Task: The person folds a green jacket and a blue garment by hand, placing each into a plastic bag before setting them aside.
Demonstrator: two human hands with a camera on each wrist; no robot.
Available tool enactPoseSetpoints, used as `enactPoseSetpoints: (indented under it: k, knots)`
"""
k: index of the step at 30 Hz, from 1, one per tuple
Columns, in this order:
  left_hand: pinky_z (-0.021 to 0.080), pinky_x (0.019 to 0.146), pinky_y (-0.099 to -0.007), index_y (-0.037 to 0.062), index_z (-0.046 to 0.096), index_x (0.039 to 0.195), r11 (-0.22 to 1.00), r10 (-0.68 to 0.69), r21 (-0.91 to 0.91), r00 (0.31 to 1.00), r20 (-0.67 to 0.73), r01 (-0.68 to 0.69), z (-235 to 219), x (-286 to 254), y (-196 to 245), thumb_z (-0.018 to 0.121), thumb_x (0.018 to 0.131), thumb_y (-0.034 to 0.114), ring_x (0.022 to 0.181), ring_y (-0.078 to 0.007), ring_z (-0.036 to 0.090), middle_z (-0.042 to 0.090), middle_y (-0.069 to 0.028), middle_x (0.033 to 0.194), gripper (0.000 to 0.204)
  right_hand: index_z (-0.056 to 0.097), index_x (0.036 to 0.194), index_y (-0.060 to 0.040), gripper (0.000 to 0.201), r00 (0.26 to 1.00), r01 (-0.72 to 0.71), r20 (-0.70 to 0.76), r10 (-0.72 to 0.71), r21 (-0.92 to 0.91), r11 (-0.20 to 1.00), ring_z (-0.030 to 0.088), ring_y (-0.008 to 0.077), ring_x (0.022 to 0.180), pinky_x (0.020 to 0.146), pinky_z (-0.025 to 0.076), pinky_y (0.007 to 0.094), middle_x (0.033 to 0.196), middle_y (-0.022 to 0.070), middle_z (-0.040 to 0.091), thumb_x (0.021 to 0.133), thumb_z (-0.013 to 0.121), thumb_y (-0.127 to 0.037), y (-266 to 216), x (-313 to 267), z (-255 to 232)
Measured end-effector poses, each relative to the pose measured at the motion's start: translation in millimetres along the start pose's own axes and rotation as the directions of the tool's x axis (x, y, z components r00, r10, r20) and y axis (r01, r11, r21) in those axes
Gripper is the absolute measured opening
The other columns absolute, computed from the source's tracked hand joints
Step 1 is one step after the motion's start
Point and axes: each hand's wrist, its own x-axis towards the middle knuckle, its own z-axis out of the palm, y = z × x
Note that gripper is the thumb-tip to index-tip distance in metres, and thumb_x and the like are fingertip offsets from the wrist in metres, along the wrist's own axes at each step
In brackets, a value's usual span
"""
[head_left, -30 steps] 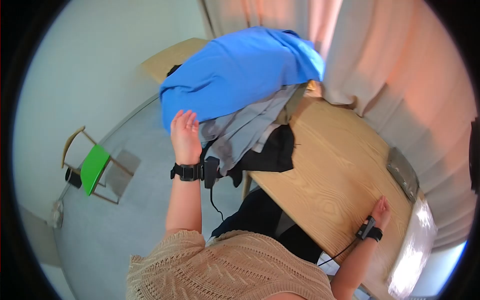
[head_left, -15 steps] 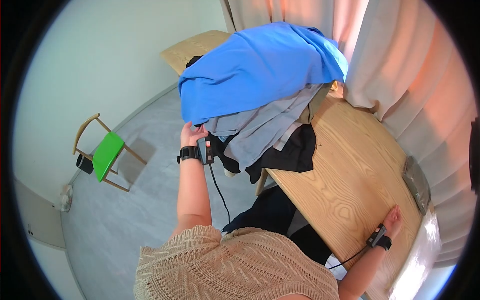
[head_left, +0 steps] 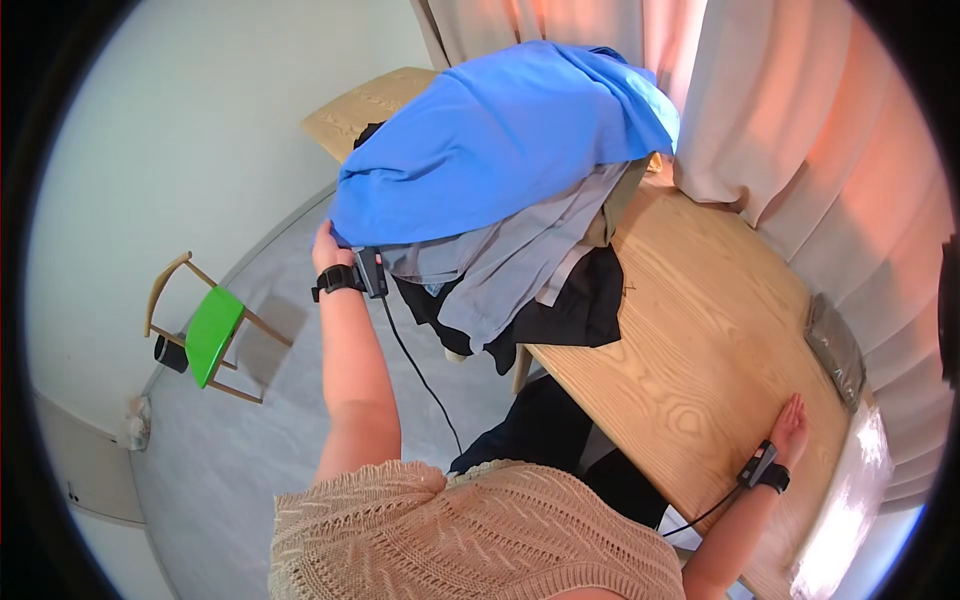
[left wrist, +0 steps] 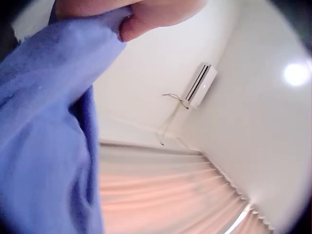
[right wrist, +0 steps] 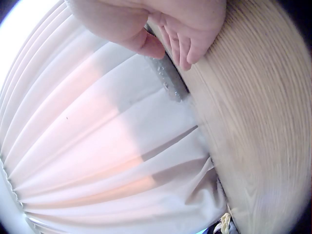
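The clothes are all in one big heap on the worktop point(head_left: 700, 330) — none of them look sorted or folded, so most of the work seems left to do. The blue cloth point(head_left: 500, 140) lies on top of the heap, spread over grey clothes point(head_left: 510, 260) and a black one point(head_left: 570, 310) that hang over the worktop's edge.

The left hand point(head_left: 327, 245) is stretched out to the low corner of the blue cloth, arm long and nearly straight. In the left wrist view a bit of blue cloth sits tucked against a finger point(left wrist: 146, 19), so the fingers seem to pinch its edge — the picking-up looks only just begun.

The right hand point(head_left: 790, 420) is far off on the other side, resting flat on the bare wood. Its fingers point(right wrist: 195, 44) are straight and loose and hold nothing. A flat grey thing point(head_left: 835, 350) lies just past it, near the curtain point(head_left: 820, 150).
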Motion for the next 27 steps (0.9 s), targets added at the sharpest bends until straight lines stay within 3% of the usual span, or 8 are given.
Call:
enactPoseSetpoints:
  k: [4, 10, 14, 17, 21, 23, 25, 27]
  knots:
    - [0.041, 0.099, -0.0408, -0.0067, 0.052, 0.115, 0.944, 0.083, -0.33, 0.971, 0.223, -0.005, 66, -84, 51, 0.04, 0.098, 0.018, 0.109, -0.0288, 0.055, 0.058, -0.016, 0.118, 0.032, 0.024, 0.137, 0.0064, 0.051, 1.0, 0.006, -0.004, -0.006, 0.026, 1.0, 0.033, 0.0287, 0.133, 0.107, 0.036, 0.0373, 0.142, 0.0178, 0.033, 0.09, 0.043, 0.002, 0, -2, 0]
    - [0.043, 0.097, -0.0381, -0.0062, 0.051, 0.115, 0.895, 0.317, -0.444, 0.666, 0.676, 0.025, 141, -208, 54, 0.044, 0.097, 0.015, 0.11, -0.024, 0.055, 0.056, -0.0146, 0.121, 0.029, 0.038, 0.134, -0.0015, 0.041, 0.982, -0.062, 0.172, 0.081, -0.112, 0.992, 0.036, 0.0254, 0.131, 0.107, 0.031, 0.0403, 0.141, 0.0135, 0.038, 0.097, 0.042, -0.018, 2, -20, 26]
    - [0.045, 0.092, -0.0339, 0.0005, 0.051, 0.117, 0.914, 0.114, -0.31, 0.564, 0.818, 0.264, 158, -308, 22, 0.049, 0.095, 0.016, 0.102, -0.0185, 0.056, 0.058, -0.0081, 0.113, 0.027, 0.042, 0.132, -0.0036, 0.044, 0.81, -0.046, 0.528, 0.256, -0.377, 0.925, 0.037, 0.0253, 0.13, 0.106, 0.029, 0.0412, 0.138, 0.0137, 0.043, 0.098, 0.04, -0.032, 54, -125, 138]
    - [0.045, 0.083, -0.0281, 0.0057, 0.051, 0.117, 0.937, -0.095, -0.082, 0.472, 0.876, 0.34, 145, -354, -26, 0.054, 0.094, 0.019, 0.091, -0.0132, 0.054, 0.057, -0.0032, 0.105, 0.027, 0.043, 0.13, -0.0022, 0.053, 0.546, -0.285, 0.662, 0.514, -0.431, 0.856, 0.041, 0.0271, 0.126, 0.103, 0.033, 0.043, 0.132, 0.0158, 0.048, 0.097, 0.037, -0.043, 100, -185, 198]
    - [0.036, 0.102, -0.035, 0.0045, 0.041, 0.128, 0.849, -0.433, 0.266, 0.311, 0.846, 0.457, 109, -364, -81, 0.054, 0.093, 0.013, 0.119, -0.018, 0.045, 0.047, -0.0068, 0.128, 0.039, 0.041, 0.131, -0.0015, 0.062, 0.239, -0.635, 0.71, 0.662, -0.402, 0.66, 0.047, 0.0277, 0.12, 0.099, 0.037, 0.0445, 0.128, 0.0144, 0.05, 0.095, 0.035, -0.052, 142, -228, 252]
    - [0.035, 0.103, -0.0341, 0.0042, 0.041, 0.13, 0.763, -0.594, 0.421, 0.275, 0.756, 0.49, 91, -359, -90, 0.055, 0.092, 0.012, 0.119, -0.0177, 0.044, 0.047, -0.0069, 0.128, 0.042, 0.039, 0.132, -0.0021, 0.061, 0.278, -0.601, 0.679, 0.679, -0.429, 0.674, 0.047, 0.0269, 0.119, 0.099, 0.037, 0.0441, 0.129, 0.0128, 0.05, 0.095, 0.037, -0.05, 160, -235, 268]
    - [0.033, 0.103, -0.0339, 0.004, 0.038, 0.133, 0.937, -0.348, 0.331, 0.29, 0.892, 0.107, 73, -349, -82, 0.059, 0.09, 0.013, 0.121, -0.0179, 0.043, 0.046, -0.0067, 0.13, 0.049, 0.038, 0.132, -0.0026, 0.059, 0.307, -0.566, 0.653, 0.692, -0.46, 0.685, 0.048, 0.0261, 0.118, 0.099, 0.037, 0.0437, 0.129, 0.0112, 0.049, 0.095, 0.04, -0.049, 174, -231, 275]
    - [0.033, 0.103, -0.0346, 0.0037, 0.036, 0.135, 0.954, -0.301, 0.281, 0.292, 0.908, 0.107, 62, -337, -72, 0.061, 0.088, 0.013, 0.122, -0.018, 0.042, 0.045, -0.0062, 0.131, 0.054, 0.039, 0.132, -0.004, 0.052, 0.351, -0.523, 0.523, 0.777, -0.579, 0.626, 0.048, 0.0233, 0.118, 0.099, 0.038, 0.0411, 0.129, 0.008, 0.049, 0.095, 0.048, -0.038, 186, -225, 277]
